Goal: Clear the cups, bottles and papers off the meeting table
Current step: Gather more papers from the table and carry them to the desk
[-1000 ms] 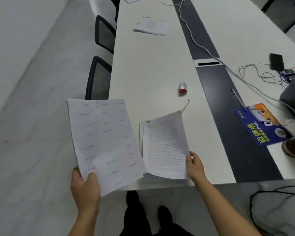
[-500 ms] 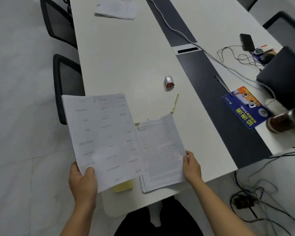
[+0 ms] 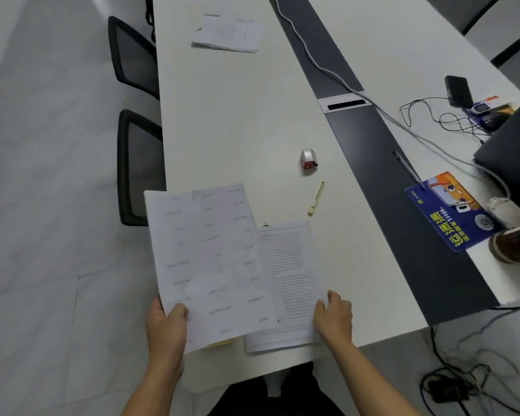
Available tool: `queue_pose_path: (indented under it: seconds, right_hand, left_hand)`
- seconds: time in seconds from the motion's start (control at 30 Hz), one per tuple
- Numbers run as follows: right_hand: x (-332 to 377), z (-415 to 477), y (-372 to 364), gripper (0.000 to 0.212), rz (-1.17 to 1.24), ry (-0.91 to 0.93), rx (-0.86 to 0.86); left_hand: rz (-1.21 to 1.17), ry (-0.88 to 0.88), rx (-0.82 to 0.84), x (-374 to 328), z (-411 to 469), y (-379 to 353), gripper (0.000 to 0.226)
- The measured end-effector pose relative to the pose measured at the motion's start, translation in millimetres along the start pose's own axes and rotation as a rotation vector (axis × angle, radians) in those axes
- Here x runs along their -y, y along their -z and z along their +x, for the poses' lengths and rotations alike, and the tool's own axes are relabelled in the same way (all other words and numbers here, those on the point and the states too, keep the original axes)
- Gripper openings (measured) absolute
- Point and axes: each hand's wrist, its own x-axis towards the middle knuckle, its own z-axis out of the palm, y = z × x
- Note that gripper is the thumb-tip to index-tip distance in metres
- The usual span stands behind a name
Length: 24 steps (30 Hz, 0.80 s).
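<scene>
A clipped sheet [image 3: 207, 265] of sparse print was held up by the left hand [image 3: 165, 325]. The hand was curled round the sheet's lower left corner, with the thumb laid on its face. A paperclip [image 3: 194, 195] was seen at the sheet's top edge. The sheet's right edge overlapped a printed stack [image 3: 291, 280], which lay at the near edge of the meeting table [image 3: 237, 115]. A small binder clip [image 3: 265, 224] was fixed at the stack's 11 o'clock corner. The stack's lower right edge was grasped by the right hand [image 3: 333, 318], thumb on the page and fingers curled at the margin. A yellow pad [image 3: 221, 343] was partly hidden under the held sheet, at 7 o'clock from the stack.

A cream pen [image 3: 315, 198] was seen on the table at 1 o'clock from the stack. A small red-and-white box [image 3: 308, 159] was set near it, at 12 o'clock. Far up the table, also at 12 o'clock, a further pile of papers [image 3: 227, 34] was lying.

A dark centre strip [image 3: 373, 175] was crossed by a white cable [image 3: 327, 69]. A blue card [image 3: 451, 211] was laid across the strip's far edge, at 3 o'clock from the cream pen. A dark pen [image 3: 407, 168] was lying at the card's 11 o'clock corner. A jar of dark liquid [image 3: 514, 244] was standing at 4 o'clock from the card, close beside it.

Two mesh chairs [image 3: 138, 166] were pushed against the table's side, at 9 and 11 o'clock from the held sheet.
</scene>
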Motion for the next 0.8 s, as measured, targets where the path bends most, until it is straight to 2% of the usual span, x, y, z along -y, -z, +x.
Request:
queue_pose_path:
  seconds: [0.07,0.1,0.2,0.23,0.33,0.4,0.47,0.53,0.57,0.63,0.7,0.8]
  right_hand:
    - [9.4,-4.1,10.1,0.053,0.041,0.012,-0.011]
    - [14.3,-7.0,16.9,0.052,0.142,0.026,0.02]
    - [25.8,-21.7,39.2,0.038,0.494,0.053,0.246]
    - [24.1,-24.2,44.2,0.033,0.507,0.085,0.299]
    - [12.4,-22.9,49.4,0.035,0.454,0.185,0.292]
    - [1.1,-13.6,44.7,0.039,0.363,0.173,0.24]
    - [-9.9,-3.9,38.2,0.046,0.18,0.15,0.215]
    - [-19.9,3.0,31.2,0.053,0.007,0.15,0.199]
    - [-22.9,4.3,29.2,0.054,-0.016,0.151,0.188]
    - [-25.7,5.1,27.9,0.054,-0.004,0.152,0.168]
    - [-26.4,5.4,27.7,0.055,0.007,0.157,0.167]
    - [-31.3,1.9,22.5,0.058,-0.032,0.2,0.223]
  left_hand:
    - [0.011,0.023,0.076,10.6,-3.5,-17.6,0.037]
    - [0.024,0.032,0.118,16.1,-5.8,-26.4,0.038]
    - [0.081,0.061,0.255,32.0,-13.2,-51.1,0.041]
    - [0.098,0.074,0.299,36.8,-15.1,-58.5,0.043]
    - [0.134,0.075,0.393,52.5,-16.4,-76.5,0.045]
    - [0.194,0.089,0.439,66.1,-13.7,-83.9,0.042]
    - [0.3,0.096,0.468,81.1,-10.4,-88.0,0.038]
    - [0.457,0.098,0.422,96.2,-5.1,-90.1,0.051]
    - [0.518,0.106,0.39,101.7,-2.7,-90.2,0.061]
    - [0.529,0.106,0.358,100.9,-4.4,-91.8,0.059]
    - [0.479,0.088,0.374,96.1,-10.1,-93.4,0.052]
    - [0.453,0.092,0.443,97.0,-14.7,-94.1,0.063]
